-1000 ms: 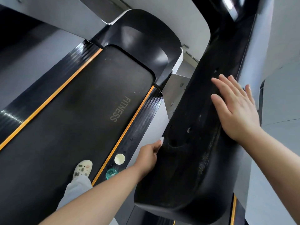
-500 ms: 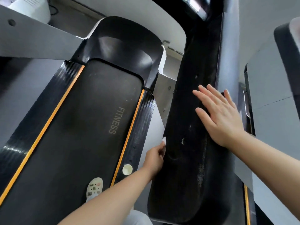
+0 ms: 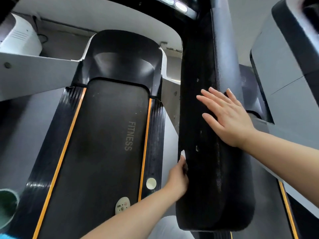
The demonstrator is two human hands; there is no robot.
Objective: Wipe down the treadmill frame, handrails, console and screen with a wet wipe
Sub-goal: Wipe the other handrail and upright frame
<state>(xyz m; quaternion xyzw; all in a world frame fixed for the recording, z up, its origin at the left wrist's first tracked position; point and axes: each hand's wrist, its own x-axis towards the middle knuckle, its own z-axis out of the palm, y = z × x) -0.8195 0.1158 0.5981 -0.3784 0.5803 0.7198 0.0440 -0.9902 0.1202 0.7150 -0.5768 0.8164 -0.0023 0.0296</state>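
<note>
Head view shows my left hand [image 3: 178, 178] curled against the inner edge of the black padded handrail [image 3: 202, 169], fingers tucked out of sight on its underside; a small white bit at my fingertips looks like the wet wipe [image 3: 183, 154], pinched there, though most of it is hidden. My right hand [image 3: 227, 116] lies flat on top of the same handrail, fingers straight and spread, holding nothing, pressing lightly to steady it. From the wipe the handrail runs long and straight away from me, up towards the console [image 3: 179, 5] at the top of the view, and its rounded end sits near my body. I judge the coming stroke has to follow that long axis, with my left hand as the nearer one to the unwiped inner edge ahead. Left of the handrail, lower down, lies the treadmill belt [image 3: 107, 135] marked FITNESS, edged by orange stripes, with my shoe [image 3: 122, 205] on it
</note>
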